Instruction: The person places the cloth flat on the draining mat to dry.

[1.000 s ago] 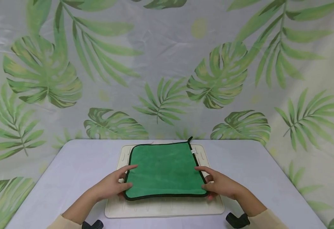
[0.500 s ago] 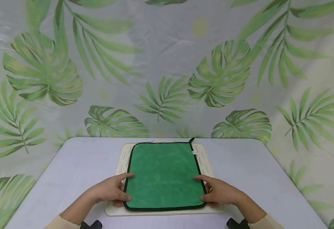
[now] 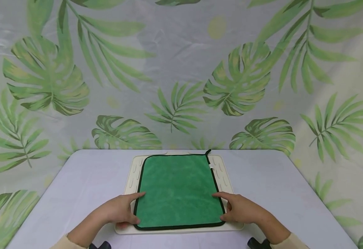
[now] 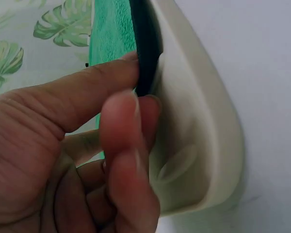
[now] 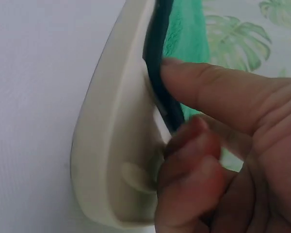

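Note:
A green cloth (image 3: 178,192) with a black border is spread flat over a cream tray (image 3: 181,230). My left hand (image 3: 119,208) is at its near left corner, the thumb over the border and the index fingertip on the left side. In the left wrist view the cloth's dark border (image 4: 148,53) runs between thumb and fingers, which pinch it. On the opposite side my right hand (image 3: 242,208) pinches the near right corner in the same way, and the right wrist view shows the border (image 5: 157,53) against the thumb. Some curled fingers are partly hidden in the head view.
The tray's raised rim (image 4: 223,131) and oval ridges (image 3: 220,169) show around the cloth. A white-covered table (image 3: 271,183) lies under it. Behind hangs a leaf-print curtain (image 3: 181,69). A small loop (image 3: 207,152) sticks up at the cloth's far right corner.
Both hands have come down and toward me with the cloth's near edge, which now lies over the tray. Over the last half second they have barely moved.

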Tool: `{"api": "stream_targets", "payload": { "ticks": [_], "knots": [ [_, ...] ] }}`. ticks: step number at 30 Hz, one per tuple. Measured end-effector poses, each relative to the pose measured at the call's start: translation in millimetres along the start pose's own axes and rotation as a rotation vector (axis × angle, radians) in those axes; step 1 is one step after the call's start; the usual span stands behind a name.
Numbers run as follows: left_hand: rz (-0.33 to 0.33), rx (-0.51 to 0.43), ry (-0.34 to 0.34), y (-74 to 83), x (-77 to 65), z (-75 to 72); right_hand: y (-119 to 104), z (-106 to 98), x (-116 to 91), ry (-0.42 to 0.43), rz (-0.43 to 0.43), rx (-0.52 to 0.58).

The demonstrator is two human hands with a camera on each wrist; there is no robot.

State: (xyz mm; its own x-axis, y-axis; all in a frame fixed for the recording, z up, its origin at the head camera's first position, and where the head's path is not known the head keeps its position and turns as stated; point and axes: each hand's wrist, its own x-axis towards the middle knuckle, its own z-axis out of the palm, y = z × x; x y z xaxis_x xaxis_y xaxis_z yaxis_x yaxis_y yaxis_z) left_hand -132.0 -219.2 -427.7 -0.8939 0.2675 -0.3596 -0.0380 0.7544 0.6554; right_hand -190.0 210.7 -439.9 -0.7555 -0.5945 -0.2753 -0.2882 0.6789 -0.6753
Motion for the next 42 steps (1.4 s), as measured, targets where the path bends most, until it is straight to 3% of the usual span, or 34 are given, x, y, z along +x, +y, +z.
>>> {"api": "stream_targets", "payload": {
  "ticks": [3,5,8,11,15,19,24,28,35,42],
  "knots": [
    [-0.032,0.086,0.037,0.6,-0.8,-0.4,-0.7,2.0,-0.6,0.030,0.012,-0.056],
    [-0.013,0.124,0.069,2.0,0.1,0.7,-2.8,4.0,0.5,0.058,0.005,-0.100],
    [0.084,0.202,0.144,6.1,3.2,5.4,-8.2,8.8,4.8,0.101,-0.040,-0.207],
    [0.232,0.337,0.214,10.3,7.5,12.8,-14.2,14.9,8.9,0.119,-0.112,-0.305],
    [0.311,0.457,0.127,11.8,6.5,21.0,-19.4,20.2,6.9,0.099,-0.186,-0.366],
    [0.283,0.485,0.001,11.1,1.3,25.5,-21.5,21.5,0.7,0.099,-0.207,-0.408],
    [0.346,0.477,0.014,13.9,7.2,31.3,-24.5,28.5,6.5,0.172,-0.230,-0.493],
    [0.417,0.480,0.016,19.6,16.6,37.6,-28.3,33.3,16.2,0.134,-0.256,-0.510],
    [0.360,0.509,0.012,13.3,12.8,40.1,-22.9,28.9,13.3,-0.011,-0.225,-0.453],
    [0.268,0.500,0.049,3.1,1.5,33.3,-6.6,22.6,-0.1,0.015,-0.186,-0.392]
  ]
}}
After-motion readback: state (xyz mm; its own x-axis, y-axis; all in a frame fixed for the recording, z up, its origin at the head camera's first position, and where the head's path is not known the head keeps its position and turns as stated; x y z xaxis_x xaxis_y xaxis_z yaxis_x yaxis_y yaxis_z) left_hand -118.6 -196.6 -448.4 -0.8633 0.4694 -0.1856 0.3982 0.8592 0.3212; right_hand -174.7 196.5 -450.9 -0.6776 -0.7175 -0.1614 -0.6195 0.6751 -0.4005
